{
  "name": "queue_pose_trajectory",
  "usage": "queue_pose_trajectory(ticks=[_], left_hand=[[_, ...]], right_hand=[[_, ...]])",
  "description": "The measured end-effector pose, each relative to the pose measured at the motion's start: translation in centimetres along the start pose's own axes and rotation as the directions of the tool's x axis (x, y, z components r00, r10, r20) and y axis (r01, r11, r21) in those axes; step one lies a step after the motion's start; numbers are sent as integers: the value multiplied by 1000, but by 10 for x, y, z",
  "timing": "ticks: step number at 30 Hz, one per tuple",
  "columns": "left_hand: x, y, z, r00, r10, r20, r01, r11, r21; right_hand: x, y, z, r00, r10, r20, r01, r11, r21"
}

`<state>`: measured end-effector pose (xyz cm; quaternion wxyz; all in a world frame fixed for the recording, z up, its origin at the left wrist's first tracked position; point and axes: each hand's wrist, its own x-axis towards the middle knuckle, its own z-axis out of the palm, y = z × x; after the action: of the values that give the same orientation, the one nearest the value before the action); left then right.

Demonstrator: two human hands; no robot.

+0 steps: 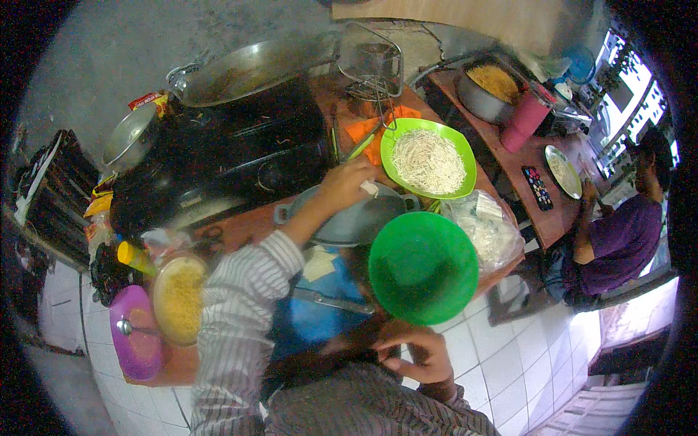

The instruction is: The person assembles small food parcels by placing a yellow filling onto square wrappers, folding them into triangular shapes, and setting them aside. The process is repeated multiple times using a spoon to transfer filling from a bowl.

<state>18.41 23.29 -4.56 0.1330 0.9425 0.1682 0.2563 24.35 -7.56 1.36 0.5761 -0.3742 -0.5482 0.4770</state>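
My left hand [347, 187] reaches over a grey two-handled pan [352, 225], its fingers closed on a small pale piece [368, 188] whose kind is unclear. Just beyond those fingers is a lime-green plate [469, 172] heaped with thin white strips [429, 163]. A blue cutting board [320, 328] lies in front of me with pale flat squares [318, 264] and a knife [334, 300] on it. To its right stands a green bowl [423, 269]. My right hand [422, 354] hangs near my lap below the bowl, fingers bent and apart, with nothing visible in them.
A black stove [225, 156] carries a large wok [247, 73]. At left are a yellow-filled bowl [182, 298], a purple dish [131, 356] and a yellow-capped bottle [136, 256]. A plastic bag [487, 231] lies at right. Another person [622, 232] sits at a side table [534, 156].
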Motion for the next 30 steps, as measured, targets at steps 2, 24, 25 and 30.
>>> queue_pose_trajectory(ticks=[2,24,25,30], left_hand=[[-3,3,-1,998,4,-56,-1,998,55],[-63,122,-117,901,-423,95,303,456,-837],[-70,134,-125,926,-376,42,229,471,-852],[-103,174,-149,927,-376,-21,261,682,-683]], right_hand=[[-2,-2,-1,1000,5,-9,-5,1000,0],[46,-41,-4,878,-374,-299,137,794,-592],[52,-44,0,866,-405,-292,153,772,-617],[69,-51,19,893,-391,-224,210,801,-561]])
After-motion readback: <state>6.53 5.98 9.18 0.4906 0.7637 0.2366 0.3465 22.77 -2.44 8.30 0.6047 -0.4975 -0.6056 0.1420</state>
